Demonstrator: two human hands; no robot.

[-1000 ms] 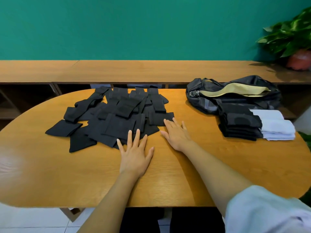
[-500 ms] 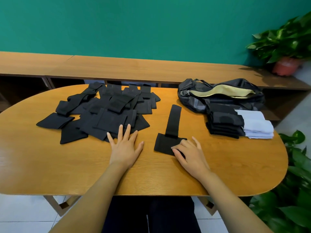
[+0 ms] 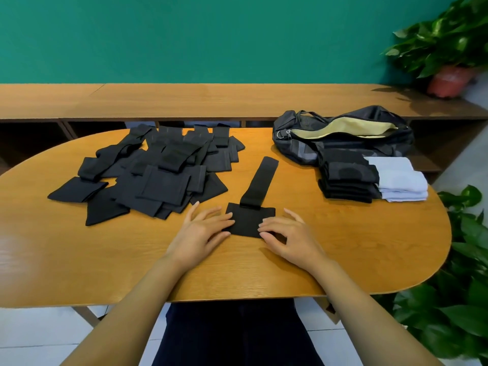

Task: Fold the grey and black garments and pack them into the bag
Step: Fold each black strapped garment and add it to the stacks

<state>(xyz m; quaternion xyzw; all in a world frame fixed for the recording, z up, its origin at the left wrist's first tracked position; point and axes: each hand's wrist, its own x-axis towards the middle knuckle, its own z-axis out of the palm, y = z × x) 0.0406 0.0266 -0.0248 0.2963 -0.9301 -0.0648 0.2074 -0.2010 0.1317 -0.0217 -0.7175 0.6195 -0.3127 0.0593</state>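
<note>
I judge it partway: the folded black stack (image 3: 346, 180) and folded pale grey stack (image 3: 398, 180) sit unpacked beside the unzipped black fabric bag (image 3: 298, 151), a heap of loose black garments (image 3: 158, 175) waits, and my left hand (image 3: 203, 228) rests relaxed on a flat black strapped piece (image 3: 250, 220) mid-table, while I cannot tell whether my right hand (image 3: 287, 237) pinches it.

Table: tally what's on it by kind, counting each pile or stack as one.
Bag: 1
Folded stacks: 2, black stack and light grey stack
Loose black pile: 1
Single black garment, laid flat: 1
Total: 5
</note>
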